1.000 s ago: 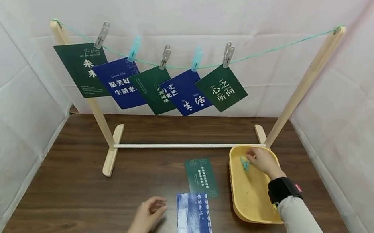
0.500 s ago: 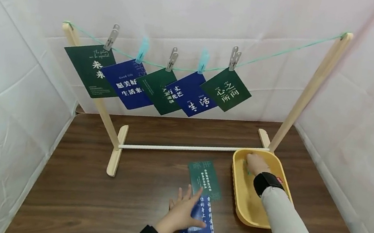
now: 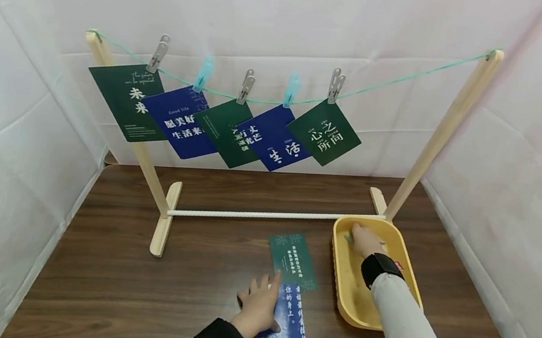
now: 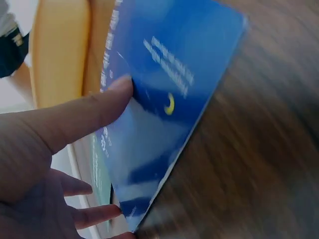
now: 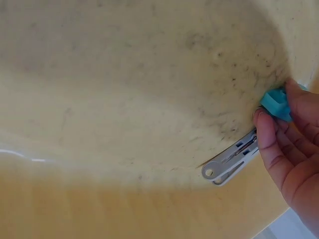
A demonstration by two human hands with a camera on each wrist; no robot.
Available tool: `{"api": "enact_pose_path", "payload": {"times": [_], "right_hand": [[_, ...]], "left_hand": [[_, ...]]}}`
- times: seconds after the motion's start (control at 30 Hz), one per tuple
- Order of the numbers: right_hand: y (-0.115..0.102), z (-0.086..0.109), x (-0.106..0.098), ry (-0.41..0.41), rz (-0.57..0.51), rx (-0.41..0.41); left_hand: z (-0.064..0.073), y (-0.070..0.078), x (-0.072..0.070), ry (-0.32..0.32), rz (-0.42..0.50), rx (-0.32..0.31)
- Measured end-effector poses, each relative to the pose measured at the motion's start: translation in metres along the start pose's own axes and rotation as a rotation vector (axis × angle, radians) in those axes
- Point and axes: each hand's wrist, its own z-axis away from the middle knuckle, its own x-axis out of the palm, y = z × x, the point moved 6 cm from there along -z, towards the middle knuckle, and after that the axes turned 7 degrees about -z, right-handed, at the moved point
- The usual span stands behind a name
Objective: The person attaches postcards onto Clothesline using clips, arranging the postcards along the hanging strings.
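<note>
My left hand (image 3: 256,308) lies spread over the left side of a blue printed card (image 3: 295,336) on the table. In the left wrist view the thumb rests on the card's glossy face and the other fingertips reach its edge. Inside the yellow basin (image 3: 355,304), my right hand (image 3: 367,242) pinches a teal clothespin (image 5: 275,103) between thumb and fingers. A grey clothespin (image 5: 230,160) lies right beside those fingers, partly hidden by them. Just beyond the blue card is a green card (image 3: 293,259), flat on the table.
A wooden stand with a white crossbar (image 3: 264,215) spans the back. From its green string (image 3: 411,76) hang several cards, such as a green one (image 3: 325,133), held by grey and light blue clothespins (image 3: 292,89). White cloth (image 3: 272,17) walls surround the table.
My left hand has moved right from the bare table onto the blue card, spreading its fingers. My right hand has reached lower into the basin and taken hold of the teal clothespin.
</note>
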Motion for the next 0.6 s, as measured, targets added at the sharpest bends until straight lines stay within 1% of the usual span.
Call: {"api": "enact_pose_path", "payload": {"times": [0.07,0.13,0.23,0.33,0.43,0.57,0.6], "right_hand": [[0.001,0.000,0.002,-0.017,-0.010,0.006],[0.001,0.001,0.003,-0.037,-0.030,0.018],[0.002,0.001,0.006,-0.063,-0.053,0.025],[0.002,0.003,0.007,-0.077,-0.073,0.029],[0.002,0.004,0.005,-0.071,-0.096,0.032],[0.001,0.004,0.003,-0.061,-0.145,0.050],[0.001,0.004,0.003,-0.062,-0.157,0.050]], "left_hand": [[0.001,-0.002,0.001,-0.004,-0.071,-0.010],[0.001,-0.005,0.002,-0.009,-0.096,-0.025],[0.001,-0.011,0.004,-0.016,-0.085,-0.059],[0.002,-0.017,0.004,0.001,-0.051,-0.095],[0.004,-0.022,-0.001,0.041,-0.053,-0.110],[0.008,-0.029,-0.016,0.123,-0.023,-0.110],[0.009,-0.032,-0.020,0.147,-0.004,-0.107]]}}
